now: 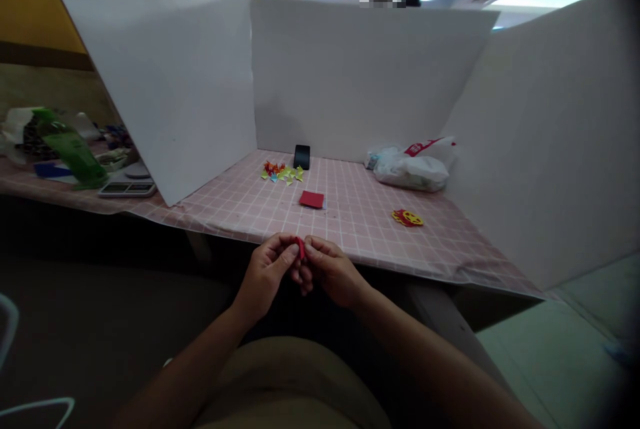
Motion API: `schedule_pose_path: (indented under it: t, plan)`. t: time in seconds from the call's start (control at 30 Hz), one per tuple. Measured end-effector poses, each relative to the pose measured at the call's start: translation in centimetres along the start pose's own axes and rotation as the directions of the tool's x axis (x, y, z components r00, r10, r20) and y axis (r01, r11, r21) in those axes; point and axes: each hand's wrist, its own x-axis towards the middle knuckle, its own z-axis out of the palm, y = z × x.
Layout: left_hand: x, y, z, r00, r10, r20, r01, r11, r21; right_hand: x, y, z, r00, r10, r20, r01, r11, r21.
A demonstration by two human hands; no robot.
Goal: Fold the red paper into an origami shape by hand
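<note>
Between my two hands, just in front of the table's near edge, is a small folded piece of red paper [301, 247]. My left hand [273, 265] pinches it from the left with thumb and fingers. From the right, my right hand [330, 265] grips it between thumb and forefinger. Part of the paper is hidden by the fingertips. Just beyond the hands, a stack of red paper squares [313, 199] lies on the table. Farther back is a cluster of small folded paper pieces [285, 174] in yellow, orange and blue.
A pink checked cloth [360, 215] covers the table, with white panels [350, 75] around it. A dark phone-like object [302, 157] leans at the back. A white plastic bag [415, 169] and yellow-red cut-outs [408, 217] lie right. Beyond the left panel are a green bottle [73, 149] and scale [127, 187].
</note>
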Motion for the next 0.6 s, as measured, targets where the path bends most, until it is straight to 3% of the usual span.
schedule_pose_path:
  t: [0.13,0.23,0.43,0.6]
  plan:
    - [-0.07,0.32,0.04,0.998,0.05,-0.033,-0.046,0.991,0.126,-0.04,0.09,0.21,0.999,-0.022,-0.023,0.02,0.996,-0.085]
    - [0.03,0.26,-0.1,0.99,0.106,-0.091,-0.082,0.969,0.232,-0.1,0.14,0.33,0.995,-0.08,-0.067,0.06,0.964,-0.259]
    - [0.0,-0.27,-0.68,0.972,0.168,-0.163,-0.09,0.911,0.403,-0.42,-0.15,0.55,0.919,-0.351,-0.178,0.17,0.763,-0.624]
    - [0.0,-0.41,-0.92,0.98,0.145,-0.138,-0.07,0.894,0.442,-0.55,-0.55,0.7,0.913,-0.376,-0.16,0.143,0.66,-0.737]
